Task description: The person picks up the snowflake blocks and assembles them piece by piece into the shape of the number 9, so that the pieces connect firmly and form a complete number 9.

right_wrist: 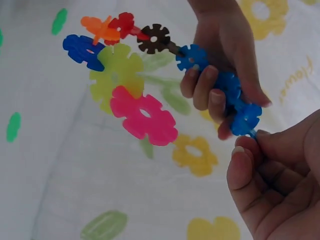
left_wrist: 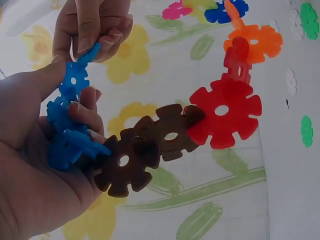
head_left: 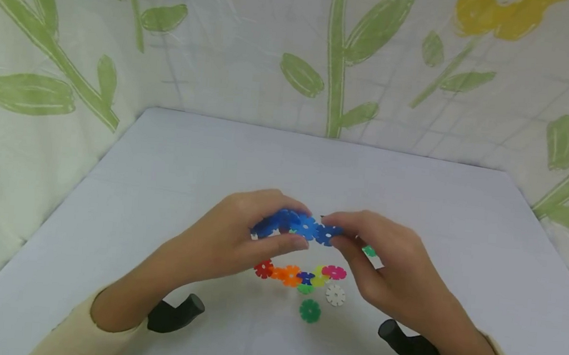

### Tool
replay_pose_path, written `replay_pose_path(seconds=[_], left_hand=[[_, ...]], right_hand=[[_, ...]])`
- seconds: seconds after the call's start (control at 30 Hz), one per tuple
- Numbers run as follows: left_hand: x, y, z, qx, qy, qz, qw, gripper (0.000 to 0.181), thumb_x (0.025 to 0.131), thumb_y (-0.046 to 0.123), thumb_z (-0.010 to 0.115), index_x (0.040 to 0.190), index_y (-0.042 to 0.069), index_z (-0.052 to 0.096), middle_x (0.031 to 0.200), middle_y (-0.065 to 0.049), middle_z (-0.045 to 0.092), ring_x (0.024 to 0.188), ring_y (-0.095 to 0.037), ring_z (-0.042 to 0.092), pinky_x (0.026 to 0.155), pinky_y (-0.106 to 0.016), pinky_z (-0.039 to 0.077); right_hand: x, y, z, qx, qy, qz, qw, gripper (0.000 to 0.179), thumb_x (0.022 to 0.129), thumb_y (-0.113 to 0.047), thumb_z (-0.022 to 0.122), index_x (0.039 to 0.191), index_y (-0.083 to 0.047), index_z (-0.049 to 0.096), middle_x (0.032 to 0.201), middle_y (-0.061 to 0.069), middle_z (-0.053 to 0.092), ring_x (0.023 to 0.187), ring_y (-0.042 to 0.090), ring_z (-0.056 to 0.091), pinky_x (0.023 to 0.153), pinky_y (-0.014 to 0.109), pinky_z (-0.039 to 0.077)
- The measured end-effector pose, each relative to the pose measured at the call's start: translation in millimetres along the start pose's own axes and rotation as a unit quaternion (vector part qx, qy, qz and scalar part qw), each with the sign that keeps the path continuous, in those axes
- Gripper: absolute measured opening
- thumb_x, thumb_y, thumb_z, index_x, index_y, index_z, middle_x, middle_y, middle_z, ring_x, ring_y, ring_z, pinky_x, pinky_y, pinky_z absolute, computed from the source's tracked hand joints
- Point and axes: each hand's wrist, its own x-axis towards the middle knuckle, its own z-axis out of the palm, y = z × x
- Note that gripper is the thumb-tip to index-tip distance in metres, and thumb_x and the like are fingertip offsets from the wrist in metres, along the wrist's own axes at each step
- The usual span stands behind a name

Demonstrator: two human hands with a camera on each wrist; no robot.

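A chain of flower-shaped plastic discs with slotted rims hangs in a loop between the hands. My left hand (head_left: pixel 240 230) holds several joined blue discs (head_left: pixel 306 219), fingers curled round them. The outermost blue disc (right_wrist: pixel 250 117) stands at the chain's end, and my right hand (head_left: pixel 393 258) pinches a blue piece there between thumb and fingertips. Beyond the blue part follow dark brown discs (left_wrist: pixel 120 177), red discs (left_wrist: pixel 220 130), orange discs (left_wrist: pixel 267 45), a dark blue disc (right_wrist: pixel 77 50), a yellow-green disc (right_wrist: pixel 120 90) and a pink disc (right_wrist: pixel 160 129) at the free end.
On the white table (head_left: pixel 216 155) lie a loose white disc (head_left: pixel 329 296) and a green disc (head_left: pixel 303 316), with another green disc (head_left: pixel 369 251) by the right hand. Dark curved pieces (head_left: pixel 173 318) show at both wrists. A plant-patterned curtain (head_left: pixel 242 74) surrounds the table.
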Motion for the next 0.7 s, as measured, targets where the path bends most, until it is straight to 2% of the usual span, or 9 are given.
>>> replay_pose_path(seconds=[0.1,0.27,0.37,0.47,0.5,0.6,0.7], left_hand=[[0.4,-0.3,2.1,-0.008,-0.006,-0.003,0.9999,0.037,0.091,0.024,0.076,0.124,0.011,0.066,0.106,0.007,0.067,0.090,-0.007,0.063,0.077,-0.025,0.057],[1.3,-3.5,8.5,-0.033,0.004,0.004,0.9994,0.036,0.090,0.017,0.077,0.123,0.008,0.066,0.109,0.002,0.069,0.090,-0.007,0.064,0.078,-0.025,0.057],[2.8,-6.0,12.8,-0.053,0.005,0.010,0.9986,0.035,0.089,0.012,0.077,0.122,0.005,0.067,0.110,0.000,0.069,0.087,-0.007,0.064,0.077,-0.025,0.057],[4.0,-7.8,15.6,-0.068,0.000,0.013,0.9976,0.035,0.090,0.010,0.076,0.123,0.003,0.066,0.111,-0.001,0.070,0.087,-0.007,0.064,0.078,-0.026,0.057],[4.5,-8.3,16.3,-0.075,-0.001,0.012,0.9971,0.035,0.090,0.010,0.076,0.123,0.003,0.066,0.111,-0.001,0.070,0.087,-0.008,0.064,0.078,-0.026,0.057],[5.0,-8.9,17.2,-0.085,0.002,0.006,0.9963,0.037,0.089,0.011,0.077,0.123,0.005,0.066,0.112,0.000,0.069,0.092,-0.010,0.065,0.078,-0.028,0.058],[7.0,-8.6,18.6,-0.081,0.008,0.004,0.9967,0.039,0.087,0.018,0.080,0.122,0.009,0.067,0.111,0.004,0.069,0.095,-0.010,0.064,0.077,-0.028,0.058]], right_hand=[[-0.6,0,3,-0.001,0.008,-0.014,0.9999,0.046,0.106,-0.041,0.046,0.117,-0.001,0.065,0.105,0.003,0.070,0.087,0.011,0.069,0.077,0.019,0.055],[0.5,2,7,-0.001,0.038,-0.055,0.9978,0.037,0.107,-0.031,0.048,0.112,0.001,0.066,0.100,0.004,0.071,0.082,0.014,0.069,0.073,0.020,0.056],[2.3,4,9,-0.007,0.053,-0.078,0.9955,0.016,0.098,-0.006,0.064,0.111,0.001,0.067,0.097,0.004,0.071,0.081,0.016,0.070,0.072,0.023,0.057],[3.4,5,9,-0.002,0.057,-0.084,0.9949,0.030,0.084,0.009,0.073,0.112,0.000,0.068,0.095,0.004,0.071,0.080,0.017,0.070,0.072,0.024,0.057],[3.8,5,8,0.001,0.059,-0.083,0.9948,0.030,0.084,0.009,0.073,0.112,0.000,0.068,0.095,0.004,0.071,0.079,0.016,0.069,0.072,0.024,0.057],[5.0,7,8,0.018,0.065,-0.077,0.9948,0.019,0.099,-0.011,0.064,0.114,-0.001,0.069,0.094,0.002,0.071,0.073,0.011,0.065,0.068,0.019,0.055],[7.4,8,8,0.027,0.079,-0.086,0.9928,0.033,0.105,-0.028,0.054,0.114,-0.001,0.071,0.092,0.001,0.072,0.074,0.010,0.065,0.070,0.018,0.054]])
